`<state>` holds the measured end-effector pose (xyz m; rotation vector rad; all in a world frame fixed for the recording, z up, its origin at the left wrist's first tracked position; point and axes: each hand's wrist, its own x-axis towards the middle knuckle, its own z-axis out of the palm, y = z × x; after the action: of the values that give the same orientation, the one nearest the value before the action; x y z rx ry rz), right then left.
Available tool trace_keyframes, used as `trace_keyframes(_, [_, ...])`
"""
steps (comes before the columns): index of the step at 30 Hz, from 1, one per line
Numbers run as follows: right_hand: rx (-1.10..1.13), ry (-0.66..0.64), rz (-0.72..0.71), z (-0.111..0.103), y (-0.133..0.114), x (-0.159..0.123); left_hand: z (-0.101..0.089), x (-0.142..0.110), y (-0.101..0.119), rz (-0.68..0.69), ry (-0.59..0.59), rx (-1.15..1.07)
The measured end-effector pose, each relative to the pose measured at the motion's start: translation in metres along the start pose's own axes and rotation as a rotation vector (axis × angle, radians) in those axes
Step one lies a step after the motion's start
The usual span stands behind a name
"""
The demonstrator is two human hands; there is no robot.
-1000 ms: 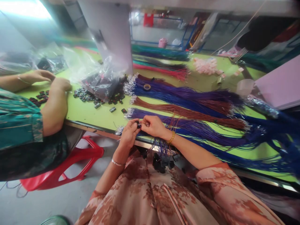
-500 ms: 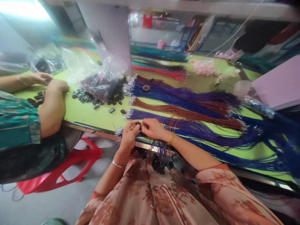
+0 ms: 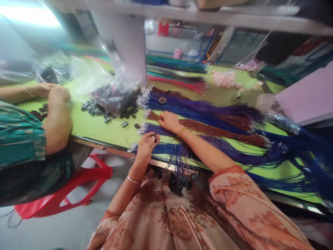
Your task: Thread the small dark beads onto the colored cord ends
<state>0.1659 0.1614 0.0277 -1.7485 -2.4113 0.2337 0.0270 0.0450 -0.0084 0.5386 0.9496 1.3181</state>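
Note:
Near the table's front edge, my left hand (image 3: pixel 146 146) is closed on a small black connector housing (image 3: pixel 155 138), pinched between thumb and fingers. Farther back, my right hand (image 3: pixel 169 121) lies over the bundle of brown wires (image 3: pixel 208 129), its fingers bent down at the wires near their silvery terminal ends. Whether the fingertips grip a wire is too small to tell. Purple wires (image 3: pixel 151 129) lie between my two hands, and blue wires (image 3: pixel 166 148) are just right of my left hand. Finished-looking wires with black connectors (image 3: pixel 182 182) hang over the edge at my lap.
Loose black connectors (image 3: pixel 95 107) and a plastic bag (image 3: pixel 114 93) of them lie left of the wires. A tape roll (image 3: pixel 162 100) rests on the purple bundle. A co-worker's hands (image 3: pixel 58 93) are at the left, above a red stool (image 3: pixel 78 187). Pink pieces (image 3: pixel 223 78) lie behind.
My right hand has left the connector in my left hand and moved back to the brown wires. My left hand has stayed near the edge with the connector. The view has tilted up slightly.

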Motion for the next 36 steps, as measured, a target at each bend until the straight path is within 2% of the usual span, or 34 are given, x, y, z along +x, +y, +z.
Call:
trace_keyframes(5, [-0.127,-0.065,-0.041,0.005,-0.002,0.004,-0.003,-0.001,0.000,-0.002,-0.001,-0.010])
trace_keyframes(9, [-0.057,-0.042,-0.058,-0.001,0.007,0.006,-0.004,-0.001,-0.001,-0.006,0.000,-0.020])
trace_keyframes(13, [0.152,0.064,-0.118,-0.001,0.005,0.015,-0.004,0.000,-0.003,-0.007,0.003,-0.022])
trace_keyframes(19, [0.619,0.160,-0.279,-0.001,-0.028,0.024,-0.005,0.000,-0.004,-0.006,0.005,-0.026])
trace_keyframes(22, [0.787,0.133,-0.272,-0.004,-0.035,0.013,-0.005,0.000,-0.004,-0.009,0.000,-0.027])
trace_keyframes(25, [0.838,0.103,-0.198,-0.005,-0.032,-0.009,-0.005,0.000,-0.004,-0.004,0.000,-0.013])
trace_keyframes(29, [0.814,0.046,-0.085,0.000,-0.021,-0.042,-0.005,-0.001,-0.003,0.007,-0.004,0.005])
trace_keyframes(36, [0.621,0.016,-0.104,0.006,-0.016,-0.075,-0.003,-0.002,0.000,0.003,-0.023,0.007])
